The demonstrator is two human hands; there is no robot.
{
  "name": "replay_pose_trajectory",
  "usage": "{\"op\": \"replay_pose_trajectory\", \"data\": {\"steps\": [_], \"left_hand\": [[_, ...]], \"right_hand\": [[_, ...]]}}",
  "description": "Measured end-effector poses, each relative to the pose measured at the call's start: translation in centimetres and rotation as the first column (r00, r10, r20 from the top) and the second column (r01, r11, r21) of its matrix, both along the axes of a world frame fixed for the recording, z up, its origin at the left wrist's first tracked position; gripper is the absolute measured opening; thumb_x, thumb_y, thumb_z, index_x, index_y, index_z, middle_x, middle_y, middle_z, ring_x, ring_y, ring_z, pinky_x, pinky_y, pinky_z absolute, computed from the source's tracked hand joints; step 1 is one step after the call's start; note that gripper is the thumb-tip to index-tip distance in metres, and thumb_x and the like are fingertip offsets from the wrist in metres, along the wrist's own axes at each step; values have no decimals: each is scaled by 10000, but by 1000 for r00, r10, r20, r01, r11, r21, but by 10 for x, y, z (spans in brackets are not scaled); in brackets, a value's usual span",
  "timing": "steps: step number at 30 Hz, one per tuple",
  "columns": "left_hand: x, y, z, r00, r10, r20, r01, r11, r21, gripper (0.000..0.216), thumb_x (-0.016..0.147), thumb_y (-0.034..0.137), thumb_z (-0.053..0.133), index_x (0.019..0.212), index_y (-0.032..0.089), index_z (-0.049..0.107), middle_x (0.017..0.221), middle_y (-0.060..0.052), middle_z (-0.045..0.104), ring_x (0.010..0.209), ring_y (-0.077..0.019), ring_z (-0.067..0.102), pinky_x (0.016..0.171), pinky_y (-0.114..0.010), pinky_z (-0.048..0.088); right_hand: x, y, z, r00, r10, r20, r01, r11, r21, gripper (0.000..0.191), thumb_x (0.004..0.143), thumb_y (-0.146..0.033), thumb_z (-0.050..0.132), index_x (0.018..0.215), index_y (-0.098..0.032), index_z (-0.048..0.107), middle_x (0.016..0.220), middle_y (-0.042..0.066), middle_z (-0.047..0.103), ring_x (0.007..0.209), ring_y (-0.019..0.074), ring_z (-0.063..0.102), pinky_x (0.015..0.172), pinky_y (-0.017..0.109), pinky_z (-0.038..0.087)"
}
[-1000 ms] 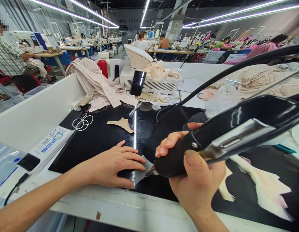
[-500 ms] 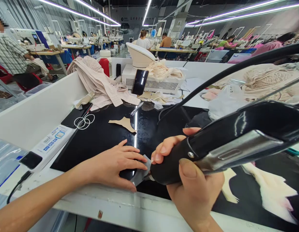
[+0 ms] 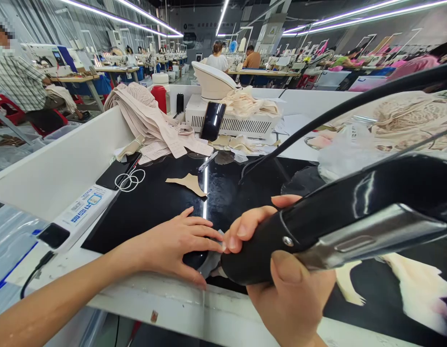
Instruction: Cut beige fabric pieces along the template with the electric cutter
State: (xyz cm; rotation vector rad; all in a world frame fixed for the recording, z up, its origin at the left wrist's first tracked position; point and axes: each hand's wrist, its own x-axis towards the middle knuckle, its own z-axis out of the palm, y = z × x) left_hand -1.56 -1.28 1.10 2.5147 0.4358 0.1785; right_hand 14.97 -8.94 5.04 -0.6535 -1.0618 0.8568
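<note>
My right hand (image 3: 295,289) is wrapped round a black corded hand tool (image 3: 324,217) with a metal lever along its side. The tool slants down to the left, and its narrow metal tip meets a thin, see-through grey sheet (image 3: 209,264). My left hand (image 3: 173,241) lies palm down with the fingers spread, its fingertips on that sheet beside the tip. Most of the sheet is hidden by my hands and the tool. Beyond my left hand a tan cut piece (image 3: 189,183) rests on the glossy black board (image 3: 147,212).
Pale cut pieces (image 3: 418,284) lie at the right. A smartphone (image 3: 212,120) leans on a white vented box (image 3: 238,123). Beige strips (image 3: 154,125) are heaped at the back left. A thick black cable (image 3: 339,103) arches over the right side. A white box (image 3: 82,205) lies left.
The tool's tip has shifted slightly left and nearer to me, over the grey sheet. Less of the sheet now shows. My left hand stays spread, and the whole view has turned a little left.
</note>
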Motion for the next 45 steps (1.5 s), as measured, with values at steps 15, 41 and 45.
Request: {"op": "replay_pose_trajectory", "data": {"steps": [15,41,45], "left_hand": [[-3,-4,1,1000,5,11,-6,997,75,539,853,492,718,1330,276,589,1428,-62,567,1383,-300,439,1210,-629,99],[17,-12,-6,1000,-26,-12,28,974,226,503,978,387,574,1445,228,478,1380,-106,563,1274,-268,538,1194,-562,292],[17,-12,-6,1000,-19,-14,21,975,223,475,978,377,576,1429,244,502,1377,-96,562,1270,-264,542,1195,-562,290]], "right_hand": [[19,11,9,993,-100,-64,102,994,33,349,809,-342,767,1100,-270,589,755,-34,655,581,146,603,532,296,539],[33,15,-10,979,-198,-46,200,978,56,277,838,-343,761,1048,-282,591,813,-47,680,617,112,640,574,248,551],[33,15,-10,980,-195,-48,198,978,62,283,843,-348,756,1060,-283,586,813,-47,676,622,115,641,582,255,554]]}}
